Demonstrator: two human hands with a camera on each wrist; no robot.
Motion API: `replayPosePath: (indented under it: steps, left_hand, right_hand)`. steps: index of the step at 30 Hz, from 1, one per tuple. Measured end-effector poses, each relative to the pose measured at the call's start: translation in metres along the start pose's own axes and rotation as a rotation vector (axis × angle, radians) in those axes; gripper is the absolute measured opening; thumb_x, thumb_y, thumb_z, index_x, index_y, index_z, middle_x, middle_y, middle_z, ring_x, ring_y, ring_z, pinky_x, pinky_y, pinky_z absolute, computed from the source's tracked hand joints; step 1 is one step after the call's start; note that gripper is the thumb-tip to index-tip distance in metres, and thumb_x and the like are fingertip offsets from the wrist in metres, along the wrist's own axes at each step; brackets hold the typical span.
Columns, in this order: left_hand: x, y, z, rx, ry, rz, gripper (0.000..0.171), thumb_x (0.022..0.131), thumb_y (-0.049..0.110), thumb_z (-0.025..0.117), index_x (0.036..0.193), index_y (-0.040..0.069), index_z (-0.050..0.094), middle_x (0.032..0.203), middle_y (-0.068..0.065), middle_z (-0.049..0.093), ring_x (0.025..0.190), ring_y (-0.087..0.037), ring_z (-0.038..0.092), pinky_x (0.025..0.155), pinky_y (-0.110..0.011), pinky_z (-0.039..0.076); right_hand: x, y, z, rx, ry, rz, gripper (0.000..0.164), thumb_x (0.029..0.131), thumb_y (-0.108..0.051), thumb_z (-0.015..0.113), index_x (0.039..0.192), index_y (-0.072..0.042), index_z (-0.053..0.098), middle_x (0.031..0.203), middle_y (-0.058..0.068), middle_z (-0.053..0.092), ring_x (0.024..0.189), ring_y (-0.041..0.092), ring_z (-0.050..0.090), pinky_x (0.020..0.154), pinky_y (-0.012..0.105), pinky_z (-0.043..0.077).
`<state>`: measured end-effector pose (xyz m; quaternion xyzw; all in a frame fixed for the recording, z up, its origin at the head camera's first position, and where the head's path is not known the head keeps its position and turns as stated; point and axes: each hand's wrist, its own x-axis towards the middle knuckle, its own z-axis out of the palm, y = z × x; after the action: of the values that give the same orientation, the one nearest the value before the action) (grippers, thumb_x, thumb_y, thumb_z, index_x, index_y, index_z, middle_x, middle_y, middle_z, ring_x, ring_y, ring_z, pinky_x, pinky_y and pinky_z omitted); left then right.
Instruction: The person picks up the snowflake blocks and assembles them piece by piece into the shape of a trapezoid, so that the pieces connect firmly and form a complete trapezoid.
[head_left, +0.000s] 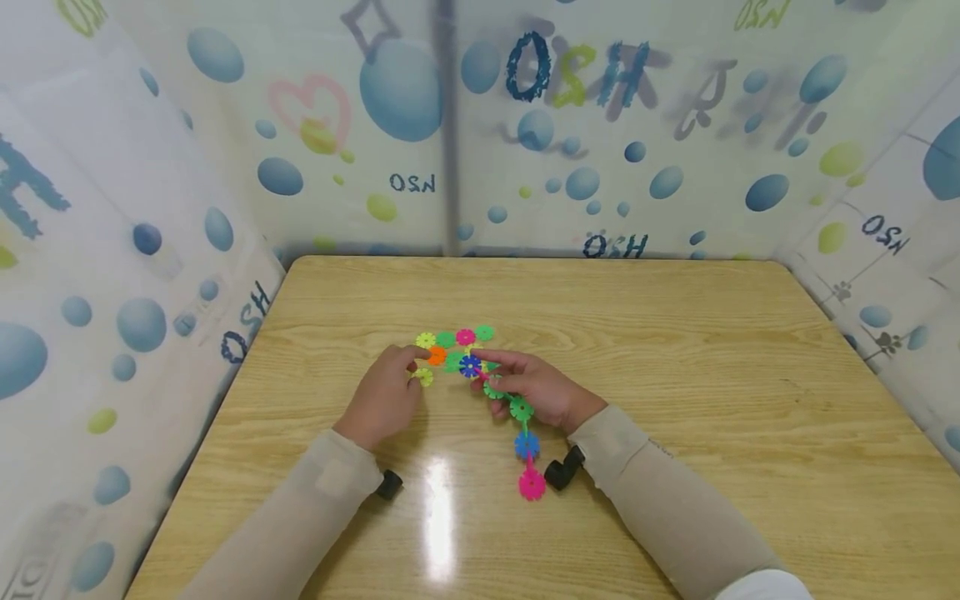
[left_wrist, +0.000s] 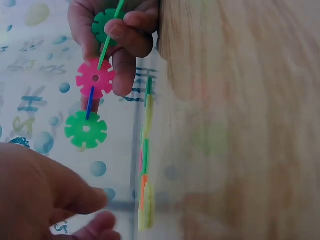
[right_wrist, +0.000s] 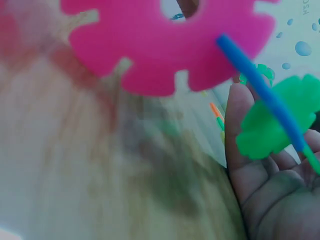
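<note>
My right hand (head_left: pixel 542 388) grips a chain of notched plastic snowflake discs. Its upper end has a dark blue disc (head_left: pixel 470 366), and its lower end a pink disc (head_left: pixel 532 483), with green and blue ones slotted edgewise between. From the left wrist, the chain's pink disc (left_wrist: pixel 95 78) and green disc (left_wrist: pixel 86 130) show below the right fingers. My left hand (head_left: pixel 386 392) reaches over the loose discs, index fingertip near an orange disc (head_left: pixel 437 356); a yellow disc (head_left: pixel 423 377) lies under the fingers. Nothing shows between the left thumb and fingers (left_wrist: pixel 95 197) in that wrist view.
Loose discs lie on the wooden table (head_left: pixel 675 333) beyond the hands, among them a yellow disc (head_left: pixel 426 340), a pink disc (head_left: pixel 465 337) and a green disc (head_left: pixel 484 332). Printed curtain walls (head_left: pixel 510 217) stand behind the table and at both sides.
</note>
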<state>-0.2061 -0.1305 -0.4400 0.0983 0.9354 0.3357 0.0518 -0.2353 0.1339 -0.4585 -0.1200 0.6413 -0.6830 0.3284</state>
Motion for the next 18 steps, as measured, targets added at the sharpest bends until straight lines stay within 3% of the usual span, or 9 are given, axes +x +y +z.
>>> replayPosePath:
  steps: [3, 7, 12, 18]
  left_hand:
    - [-0.0001, -0.0013, -0.0021, 0.086, -0.05, -0.03, 0.047, 0.102, 0.003, 0.05, 0.148, -0.002, 0.054, 0.116, -0.021, 0.059, 0.09, -0.027, 0.055, 0.083, -0.044, 0.053]
    - [0.0001, -0.0003, -0.0024, 0.12, -0.103, -0.058, 0.044, 0.104, 0.006, 0.053, 0.146, -0.005, 0.056, 0.118, -0.021, 0.064, 0.087, -0.025, 0.054, 0.083, -0.043, 0.053]
    - [0.0003, -0.0001, -0.0031, 0.092, -0.133, -0.069, 0.034, 0.102, 0.005, 0.058, 0.134, 0.0, 0.066, 0.1, -0.011, 0.066, 0.084, -0.023, 0.057, 0.079, -0.042, 0.053]
    - [-0.0015, -0.0002, -0.0048, 0.111, -0.132, -0.097, 0.024, 0.099, 0.011, 0.066, 0.123, 0.006, 0.068, 0.105, -0.01, 0.067, 0.089, -0.025, 0.06, 0.082, -0.044, 0.054]
  right_hand:
    - [0.0012, 0.0013, -0.001, 0.02, 0.006, 0.003, 0.055, 0.108, -0.007, 0.056, 0.161, -0.016, 0.044, 0.133, 0.021, 0.066, 0.073, 0.017, 0.064, 0.074, 0.032, 0.06]
    - [0.0012, 0.0024, -0.0018, 0.032, 0.013, 0.0, 0.055, 0.108, -0.007, 0.055, 0.161, -0.015, 0.044, 0.131, 0.02, 0.067, 0.074, 0.017, 0.064, 0.075, 0.032, 0.06]
    - [0.0007, 0.0023, -0.0018, 0.046, 0.007, 0.002, 0.055, 0.108, -0.007, 0.055, 0.161, -0.015, 0.044, 0.131, 0.021, 0.066, 0.075, 0.018, 0.064, 0.075, 0.032, 0.06]
    - [0.0011, 0.0025, -0.0013, 0.06, 0.005, 0.008, 0.055, 0.108, -0.006, 0.054, 0.161, -0.014, 0.044, 0.132, 0.02, 0.066, 0.076, 0.018, 0.063, 0.075, 0.032, 0.06]
